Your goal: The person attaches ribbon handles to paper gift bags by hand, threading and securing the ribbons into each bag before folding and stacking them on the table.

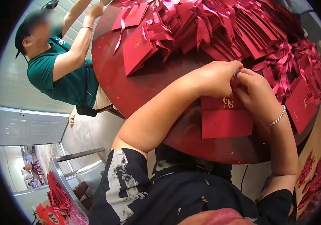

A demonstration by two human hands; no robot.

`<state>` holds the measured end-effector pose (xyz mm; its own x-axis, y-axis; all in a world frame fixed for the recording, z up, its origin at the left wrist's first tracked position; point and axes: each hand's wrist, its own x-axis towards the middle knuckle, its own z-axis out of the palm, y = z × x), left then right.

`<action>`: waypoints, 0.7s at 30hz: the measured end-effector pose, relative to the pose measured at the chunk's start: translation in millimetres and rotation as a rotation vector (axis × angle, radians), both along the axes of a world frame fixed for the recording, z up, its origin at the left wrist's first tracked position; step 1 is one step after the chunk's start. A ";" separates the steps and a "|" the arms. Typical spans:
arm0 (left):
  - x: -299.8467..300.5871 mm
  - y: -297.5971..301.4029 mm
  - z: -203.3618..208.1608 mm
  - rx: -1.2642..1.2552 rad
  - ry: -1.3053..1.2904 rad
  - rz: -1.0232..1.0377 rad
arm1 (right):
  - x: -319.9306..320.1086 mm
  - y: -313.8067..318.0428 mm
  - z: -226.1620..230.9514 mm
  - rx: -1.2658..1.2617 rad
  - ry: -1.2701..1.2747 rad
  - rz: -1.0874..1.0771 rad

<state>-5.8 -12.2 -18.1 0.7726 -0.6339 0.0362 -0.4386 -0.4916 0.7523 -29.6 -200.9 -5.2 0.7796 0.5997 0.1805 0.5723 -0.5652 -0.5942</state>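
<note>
My left hand (218, 77) and my right hand (256, 88) meet above a flat red paper gift bag (227, 123) with gold lettering. Both hands are closed, fingertips pinched together at the bag's upper end. A small blue-grey bit (237, 72) shows between the fingers, too little of it to name. The top of the bag is hidden under my hands. Beside my right wrist, which wears a beaded bracelet (277, 116), lies another red gift bag (302, 105) with ribbon.
Stacked red bags (250, 32) and pink-red ribbons (280, 69) cover the far and right parts of the round dark-red table (145, 93). More bags (138, 48) lie at the far left. A person in green (61, 63) works across on the left. A metal frame (76, 155) stands lower left.
</note>
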 end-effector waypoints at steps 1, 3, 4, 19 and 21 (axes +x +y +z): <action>0.5 1.3 -0.5 0.002 -0.019 0.002 | 4.3 1.8 -0.8 0.000 0.002 0.003; 2.3 1.2 -0.9 0.001 -0.041 0.000 | 11.4 2.7 -0.9 0.035 0.193 0.010; 2.7 0.4 -1.8 0.014 -0.046 -0.001 | 10.8 2.0 -5.3 0.035 0.194 0.010; 21.3 24.9 -6.4 0.023 -0.453 -0.059 | 14.8 -33.1 -12.9 0.157 0.115 -0.168; 17.0 21.3 0.1 0.023 -0.344 -0.009 | 13.2 -32.5 -10.6 0.141 0.131 -0.207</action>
<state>11.2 9.1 -18.0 0.7122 -0.6442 0.2789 -0.6688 -0.5019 0.5484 -16.4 -233.4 -15.8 0.9052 0.4010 0.1403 0.3661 -0.5686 -0.7367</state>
